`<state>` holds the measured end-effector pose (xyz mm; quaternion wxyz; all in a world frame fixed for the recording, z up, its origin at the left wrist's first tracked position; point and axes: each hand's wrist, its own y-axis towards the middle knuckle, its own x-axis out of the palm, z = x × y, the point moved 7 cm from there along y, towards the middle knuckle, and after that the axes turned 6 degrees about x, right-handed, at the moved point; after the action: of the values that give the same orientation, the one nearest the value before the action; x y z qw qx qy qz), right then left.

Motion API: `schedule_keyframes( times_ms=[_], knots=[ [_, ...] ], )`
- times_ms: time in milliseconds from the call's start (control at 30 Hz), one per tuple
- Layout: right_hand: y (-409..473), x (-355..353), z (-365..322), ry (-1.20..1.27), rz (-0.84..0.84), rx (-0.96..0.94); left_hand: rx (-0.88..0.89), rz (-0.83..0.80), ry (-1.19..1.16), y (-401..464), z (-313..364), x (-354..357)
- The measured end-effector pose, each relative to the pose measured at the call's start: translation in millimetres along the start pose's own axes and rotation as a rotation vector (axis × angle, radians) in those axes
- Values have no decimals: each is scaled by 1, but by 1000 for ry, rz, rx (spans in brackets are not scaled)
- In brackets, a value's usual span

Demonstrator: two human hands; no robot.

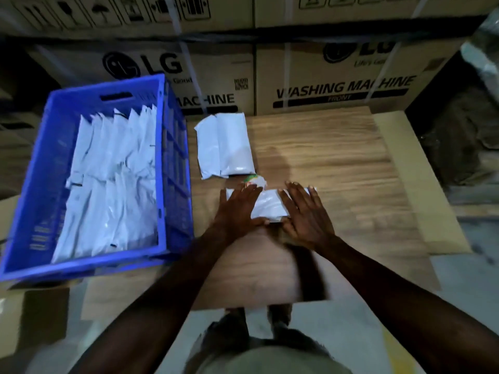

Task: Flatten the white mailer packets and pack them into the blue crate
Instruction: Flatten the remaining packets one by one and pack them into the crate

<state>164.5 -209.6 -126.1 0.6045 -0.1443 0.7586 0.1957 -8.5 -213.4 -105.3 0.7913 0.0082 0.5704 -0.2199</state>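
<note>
White mailer packet [268, 205] lies flat on wooden tabletop [337, 163], near front edge, just right of blue crate [172, 157]. Both palms on top, likely pressing air out so it stacks thin.

Left hand [239, 207]: fingers straight, spread, pressing packet's left half.

Right hand [303, 213]: fingers straight, together, pressing right half. Neither grips.

Second packet [225, 144] waits behind, apart, untouched.

Crate holds many packets [113, 179] stood on edge in rows, probably to save room.

Washing-machine cartons [337, 85] behind table.
</note>
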Motion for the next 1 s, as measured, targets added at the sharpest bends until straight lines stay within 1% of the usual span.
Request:
schedule_keyframes(
  times_ms=[67, 167, 200, 333, 400, 467, 500, 567, 667, 767, 1000],
  knots=[
    [-30, 25, 3, -7, -91, -3, 13, -9, -83, -17, 10, 37],
    [-64, 48, 2, 16, -156, -4, 58, 122, -92, -36, 21, 73],
    [-70, 52, 1, 21, -161, -3, 57, 132, -61, -39, 23, 82],
    [-68, 46, -2, 31, -134, 50, 11, 147, 68, -45, 14, 100],
    [-63, 38, -11, 57, -74, 31, -50, 189, 38, -55, 7, 98],
    [-57, 32, -31, 64, -6, -10, -130, 283, -10, -69, 0, 92],
    [-52, 33, -44, 69, 11, -17, -165, 333, -36, -74, -4, 89],
    [-41, 41, -66, 81, -12, 14, -198, 398, -62, -77, -12, 86],
    [-29, 58, -80, 58, -70, 71, -178, 379, -80, -65, -19, 94],
    [-28, 65, -77, 21, -60, 78, -184, 324, -89, -57, -26, 108],
    [-29, 76, -76, -43, -60, 102, -203, 350, -62, -56, -29, 128]
  ],
)
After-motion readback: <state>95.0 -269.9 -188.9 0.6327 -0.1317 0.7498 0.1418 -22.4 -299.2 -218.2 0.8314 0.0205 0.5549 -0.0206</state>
